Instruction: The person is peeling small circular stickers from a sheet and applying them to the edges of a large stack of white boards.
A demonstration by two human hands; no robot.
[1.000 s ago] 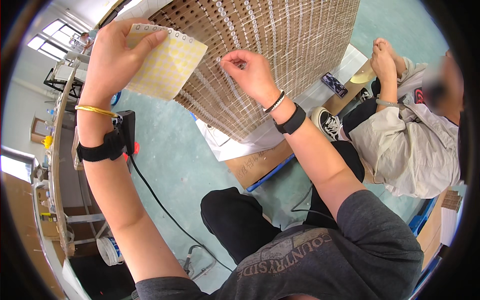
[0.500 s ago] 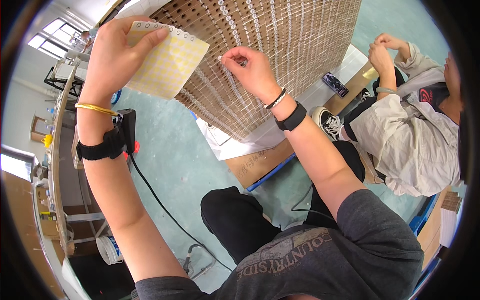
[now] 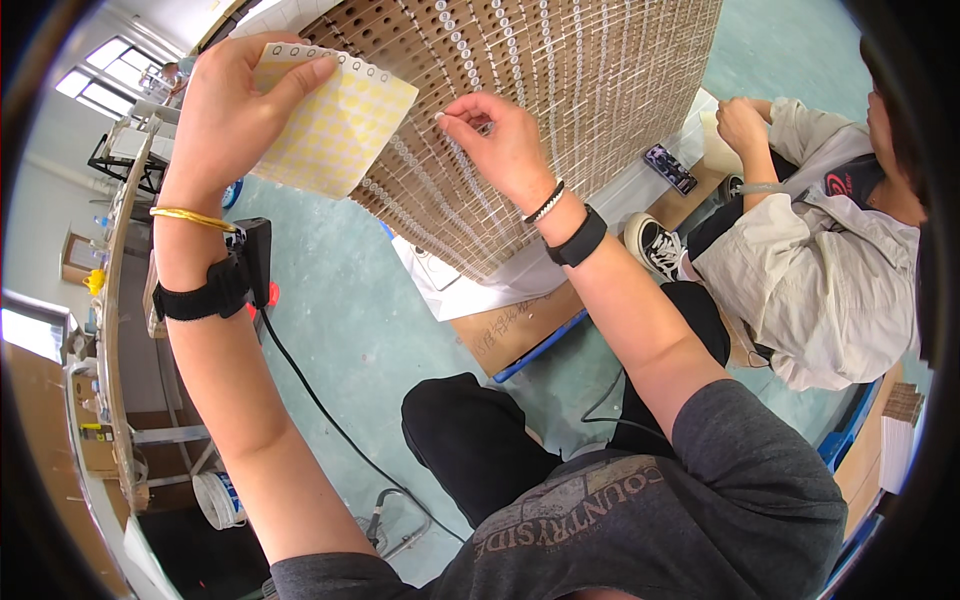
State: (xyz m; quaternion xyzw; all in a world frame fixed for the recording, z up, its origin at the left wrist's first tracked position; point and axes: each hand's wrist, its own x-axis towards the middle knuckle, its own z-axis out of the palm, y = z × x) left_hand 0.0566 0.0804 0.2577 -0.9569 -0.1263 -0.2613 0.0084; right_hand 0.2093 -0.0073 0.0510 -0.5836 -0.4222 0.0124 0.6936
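Observation:
My left hand (image 3: pixel 225 120) pinches a sheet of stickers (image 3: pixel 340 135) between thumb and fingers. The sheet is pale yellow with a white top strip carrying a row of small round labels. To its right, my right hand (image 3: pixel 507 150) is closed in a pinch in front of a tall brown perforated board (image 3: pixel 640 75). A small white sticker (image 3: pixel 440 117) shows at its fingertips, close to the board's face; whether it touches cannot be made out. Rows of round white labels and thin strings run across the board.
On the right sits a co-worker (image 3: pixel 800 260) in a light jacket, hands near the board. A phone (image 3: pixel 670 168) lies by the board's base, beside a cardboard sheet (image 3: pixel 520 330). A black cable (image 3: pixel 335 420) crosses the floor from my left wrist. A workbench (image 3: pixel 120 330) stands left.
The co-worker's hands have moved down and left, toward a pale sheet beside the board. My right forearm has shifted very slightly; my left hand and the sheet stay put.

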